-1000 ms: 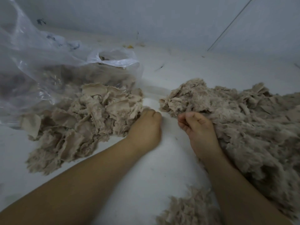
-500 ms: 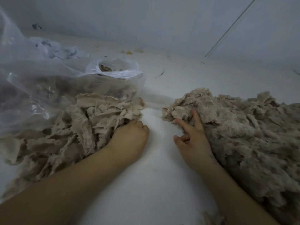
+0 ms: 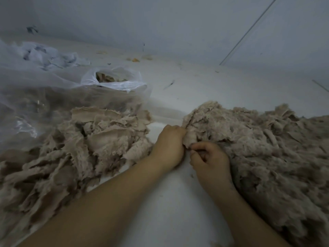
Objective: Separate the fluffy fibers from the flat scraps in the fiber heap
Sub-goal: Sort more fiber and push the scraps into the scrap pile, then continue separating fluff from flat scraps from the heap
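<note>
Scraps (image 3: 92,139) heaped left by plastic bag (image 3: 114,82); both hands (image 3: 187,150) pinch fiber heap (image 3: 258,148) edge.

The pile of flat scraps (image 3: 74,148) lies on the left side of the floor (image 3: 178,202). The fiber heap (image 3: 267,148) lies on the right. A bare strip of floor runs between them. Both hands meet at the heap's near left edge, the left hand (image 3: 169,147) just beside the right hand (image 3: 210,161). Behind the scraps sits a plastic bag (image 3: 114,82) with more scraps in it. The wall (image 3: 160,24) stands at the back.
</note>
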Tool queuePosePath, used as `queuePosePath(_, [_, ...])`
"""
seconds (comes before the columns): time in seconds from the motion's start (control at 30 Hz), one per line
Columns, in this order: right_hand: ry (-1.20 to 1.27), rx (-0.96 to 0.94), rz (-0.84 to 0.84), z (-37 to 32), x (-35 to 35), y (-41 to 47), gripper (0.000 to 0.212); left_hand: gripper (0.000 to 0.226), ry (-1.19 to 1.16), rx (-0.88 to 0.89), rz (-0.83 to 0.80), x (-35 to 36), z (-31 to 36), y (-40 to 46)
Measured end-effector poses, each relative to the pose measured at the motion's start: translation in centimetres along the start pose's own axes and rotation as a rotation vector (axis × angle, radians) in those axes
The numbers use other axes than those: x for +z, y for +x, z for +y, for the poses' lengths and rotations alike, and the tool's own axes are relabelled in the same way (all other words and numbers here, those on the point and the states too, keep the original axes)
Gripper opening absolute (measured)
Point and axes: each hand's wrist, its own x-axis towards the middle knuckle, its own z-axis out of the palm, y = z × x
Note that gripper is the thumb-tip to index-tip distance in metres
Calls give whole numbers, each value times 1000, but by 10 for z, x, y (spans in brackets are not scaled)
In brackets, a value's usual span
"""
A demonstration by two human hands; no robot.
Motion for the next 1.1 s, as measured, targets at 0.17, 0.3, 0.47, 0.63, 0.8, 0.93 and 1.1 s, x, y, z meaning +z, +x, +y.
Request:
queuePosePath(0.17, [-75,-214,-56,-8,-7,2,33,13,-73,128,39,13,17,-41])
queuePosePath(0.3, [-20,-199,-265,-11,-13,-5,26,22,-230,241,8,1,24,-68])
queuePosePath(0.47, [-276,-231,-204,-5,-13,0,25,14,-299,124,72,-8,15,-86])
queuePosePath(0.63, [-489,-143,-86,0,-15,3,20,10,-374,12,142,-8,6,-86])
queuePosePath(0.8, [-407,-408,-279,-9,-11,-5,56,9,-418,66,78,-7,4,-85])
queuePosePath(0.93, [-350,-405,-523,-15,-11,-7,44,14,-540,18,91,-5,-1,-84])
queuePosePath(1.1, [-493,-309,-416,-17,-10,-7,36,9,-596,-40,227,-11,-3,-83])
